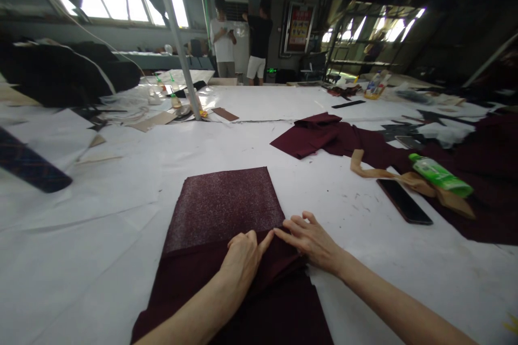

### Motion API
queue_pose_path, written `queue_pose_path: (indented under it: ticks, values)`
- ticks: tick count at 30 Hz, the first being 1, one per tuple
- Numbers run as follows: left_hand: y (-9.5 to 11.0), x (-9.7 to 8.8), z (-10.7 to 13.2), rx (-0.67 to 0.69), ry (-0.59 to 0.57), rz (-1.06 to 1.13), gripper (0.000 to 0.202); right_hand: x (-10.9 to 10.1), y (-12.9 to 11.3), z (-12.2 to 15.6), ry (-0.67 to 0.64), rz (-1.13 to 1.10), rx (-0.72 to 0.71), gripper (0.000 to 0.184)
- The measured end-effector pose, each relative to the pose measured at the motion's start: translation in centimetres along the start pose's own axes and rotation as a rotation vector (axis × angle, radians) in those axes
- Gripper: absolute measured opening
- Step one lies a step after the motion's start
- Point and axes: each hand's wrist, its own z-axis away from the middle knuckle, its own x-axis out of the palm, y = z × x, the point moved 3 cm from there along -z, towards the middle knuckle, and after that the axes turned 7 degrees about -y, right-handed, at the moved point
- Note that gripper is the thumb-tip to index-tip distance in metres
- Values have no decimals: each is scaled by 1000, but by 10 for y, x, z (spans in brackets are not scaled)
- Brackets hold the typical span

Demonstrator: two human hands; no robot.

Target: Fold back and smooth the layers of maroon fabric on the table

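Note:
A dark maroon piece of fabric (220, 210) lies flat on the white table (343, 183) right in front of me, its far half looking paler and speckled. My left hand (243, 259) rests on the fabric's near part, fingers curled and pressed onto a fold. My right hand (309, 240) lies at the fabric's right edge, fingers stretched flat on the cloth, its fingertips touching the left hand's. Neither hand lifts the cloth off the table.
More maroon cloth (324, 137) is heaped to the right, with a tan strip (380, 172), a green bottle (439, 175) and a black phone (403, 200). A metal pole (178, 38) stands at the back left. Two people (238, 43) stand far behind the table.

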Motion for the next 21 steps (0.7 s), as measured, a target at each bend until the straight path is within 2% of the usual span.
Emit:
queue_pose_path:
  ticks: [2, 5, 9, 11, 13, 15, 18, 21]
  values:
    - [-10, 0, 7, 23, 20, 86, 63, 2, -3, -1, -46, -19, -1, 41]
    - [-34, 4, 24, 68, 78, 271, 52, 0, 4, 4, -54, -62, 93, 39]
    - [-64, 13, 42, -37, 132, 565, 17, -17, 16, -5, 98, -311, 291, 27]
    - [-71, 14, 43, -83, 124, 628, 12, -26, 15, -21, 143, -520, 353, 18]
    - [-73, 13, 41, -98, 95, 640, 14, -31, 7, -42, 92, -696, 345, 12]
    - [-75, 9, 38, -104, 70, 632, 17, -33, -6, -63, -16, -741, 305, 11]
    - [-75, 6, 36, -112, 99, 606, 20, -29, -25, -83, -139, -652, 241, 16]
    - [-69, 10, 40, -43, 140, 572, 11, -21, -42, -86, -193, -459, 125, 30]
